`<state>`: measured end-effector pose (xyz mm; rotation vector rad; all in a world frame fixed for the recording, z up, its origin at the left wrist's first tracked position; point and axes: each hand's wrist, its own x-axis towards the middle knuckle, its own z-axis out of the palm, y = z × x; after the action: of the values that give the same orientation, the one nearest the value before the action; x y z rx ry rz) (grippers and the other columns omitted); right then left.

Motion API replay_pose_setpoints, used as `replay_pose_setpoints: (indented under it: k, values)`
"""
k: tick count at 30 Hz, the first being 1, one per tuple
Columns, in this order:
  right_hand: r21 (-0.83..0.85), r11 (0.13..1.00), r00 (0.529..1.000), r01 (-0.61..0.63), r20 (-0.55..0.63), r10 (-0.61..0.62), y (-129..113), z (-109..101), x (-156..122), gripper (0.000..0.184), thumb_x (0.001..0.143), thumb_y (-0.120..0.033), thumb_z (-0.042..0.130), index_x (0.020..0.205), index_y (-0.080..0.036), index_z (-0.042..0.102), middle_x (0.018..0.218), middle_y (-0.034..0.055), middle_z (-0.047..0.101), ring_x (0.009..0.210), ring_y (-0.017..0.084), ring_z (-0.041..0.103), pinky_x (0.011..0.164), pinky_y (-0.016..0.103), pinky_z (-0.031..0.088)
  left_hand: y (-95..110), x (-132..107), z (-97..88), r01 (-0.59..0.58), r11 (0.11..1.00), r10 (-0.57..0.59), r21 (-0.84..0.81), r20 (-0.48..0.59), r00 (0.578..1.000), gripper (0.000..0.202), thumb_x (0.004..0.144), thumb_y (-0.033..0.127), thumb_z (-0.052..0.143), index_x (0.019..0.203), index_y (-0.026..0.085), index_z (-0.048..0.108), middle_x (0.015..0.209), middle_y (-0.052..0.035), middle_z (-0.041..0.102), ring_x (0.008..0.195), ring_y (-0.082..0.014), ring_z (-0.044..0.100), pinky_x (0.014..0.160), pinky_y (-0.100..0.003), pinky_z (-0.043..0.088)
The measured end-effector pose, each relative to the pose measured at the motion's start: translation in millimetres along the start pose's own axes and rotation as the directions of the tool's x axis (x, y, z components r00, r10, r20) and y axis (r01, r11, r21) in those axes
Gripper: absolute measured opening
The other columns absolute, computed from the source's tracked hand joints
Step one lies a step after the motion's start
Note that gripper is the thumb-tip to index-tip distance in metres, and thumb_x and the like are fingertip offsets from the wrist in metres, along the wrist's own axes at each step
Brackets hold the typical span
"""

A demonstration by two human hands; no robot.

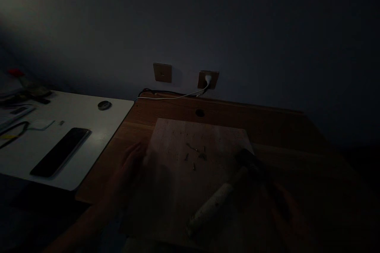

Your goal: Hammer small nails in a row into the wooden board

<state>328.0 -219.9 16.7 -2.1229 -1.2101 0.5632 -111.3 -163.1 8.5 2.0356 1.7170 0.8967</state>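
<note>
The light is very dim. My left hand (129, 166) is at the left edge of a pale wooden board (172, 134), its fingers loosely apart; whether it touches the edge is hard to see. Over the board's right side, my right hand (286, 213) is closed around the dark head end of what looks like a hammer (212, 203). Its pale handle slants down to the left across the board. Several small nails or screws, one of them a nail (194, 165), lie mid-board. A row of small dots marks the board's far part.
Under the board is a brown wooden table (279, 138) with a round cable hole (200, 113). A white table (89, 126) adjoins at left, bearing a phone (61, 152), a small round tin (104, 105) and clutter. Behind, a white cable (169, 98) runs to a wall socket (208, 80).
</note>
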Motion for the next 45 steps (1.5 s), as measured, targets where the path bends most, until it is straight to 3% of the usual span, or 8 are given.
replay_pose_setpoints:
  k: [6,10,16,20,26,33,41,45]
  values:
    - [0.038,0.993,0.994,-0.108,0.005,0.108,-3,2,-5,0.062,0.073,-0.071,0.061,0.113,-0.024,0.067,0.115,0.0148,0.076,0.106,0.04,0.07,0.086,0.056,0.056,29,-23,-4.5,0.029,0.997,-0.021,-0.078,0.098,0.995,0.035,0.098,0.036,0.054,0.132,0.028,0.055,0.164,-0.0099,0.033,0.148,-0.0328,0.039,0.117,-0.053,0.044]
    - [0.121,0.989,0.991,-0.089,0.106,0.077,-2,-4,-2,0.054,0.069,-0.062,0.068,0.11,-0.027,0.068,0.117,0.0124,0.076,0.108,0.039,0.07,0.086,0.052,0.059,40,-21,-6.7,0.069,0.988,-0.066,-0.139,0.029,0.997,0.032,0.096,0.042,0.054,0.124,0.027,0.06,0.151,-0.0101,0.046,0.137,-0.0324,0.05,0.111,-0.05,0.048]
    - [0.183,0.976,0.991,-0.121,0.086,0.107,1,30,1,0.038,0.065,-0.062,0.069,0.091,-0.034,0.072,0.094,0.009,0.078,0.094,0.039,0.074,0.073,0.051,0.062,23,-5,-25.5,0.214,0.974,-0.218,-0.075,-0.046,0.975,0.038,0.091,0.05,0.055,0.121,0.026,0.063,0.121,-0.0086,0.057,0.113,-0.0297,0.061,0.095,-0.046,0.056]
    - [0.224,0.969,0.967,-0.104,0.252,0.046,-21,50,-9,0.045,0.07,-0.062,0.069,0.099,-0.029,0.073,0.1,0.0104,0.079,0.09,0.034,0.075,0.074,0.044,0.063,9,4,-42.7,0.309,0.95,-0.311,-0.03,-0.072,0.948,0.048,0.088,0.06,0.053,0.119,0.025,0.066,0.11,-0.0073,0.056,0.099,-0.0274,0.062,0.084,-0.043,0.057]
    - [0.266,0.955,0.93,0.128,0.302,-0.208,-75,70,-26,0.037,0.084,-0.052,0.063,0.107,-0.024,0.072,0.111,0.0123,0.076,0.097,0.028,0.075,0.083,0.038,0.061,-17,21,-62.2,0.405,0.91,-0.414,-0.086,-0.201,0.888,0.043,0.09,0.057,0.052,0.112,0.023,0.067,0.115,-0.0073,0.055,0.099,-0.0254,0.064,0.083,-0.039,0.055]
    - [0.22,0.934,0.849,0.281,0.397,-0.349,-115,92,-35,0.036,0.094,-0.056,0.052,0.105,-0.026,0.071,0.107,0.0092,0.073,0.097,0.026,0.072,0.083,0.038,0.058,-45,36,-83.1,0.495,0.869,-0.479,-0.023,-0.295,0.827,0.039,0.089,0.053,0.054,0.106,0.02,0.068,0.115,-0.0069,0.05,0.097,-0.0257,0.063,0.082,-0.041,0.056]
    - [0.265,0.934,0.784,0.241,0.515,-0.348,-127,98,-34,0.029,0.096,-0.048,0.053,0.107,-0.026,0.068,0.111,0.0074,0.072,0.101,0.025,0.071,0.089,0.04,0.055,-57,43,-104.5,0.326,0.911,-0.286,0.251,-0.185,0.94,0.039,0.096,0.05,0.048,0.111,0.017,0.063,0.119,-0.0069,0.051,0.119,-0.0305,0.054,0.101,-0.043,0.051]
    - [0.251,0.93,0.786,0.268,0.501,-0.362,-129,97,-32,0.029,0.096,-0.047,0.052,0.107,-0.027,0.068,0.114,0.0076,0.073,0.103,0.026,0.071,0.09,0.042,0.054,-68,42,-101.9,0.268,0.917,-0.25,0.297,-0.098,0.963,0.05,0.091,0.061,0.052,0.118,0.02,0.063,0.141,-0.0109,0.042,0.122,-0.0322,0.053,0.102,-0.047,0.051]
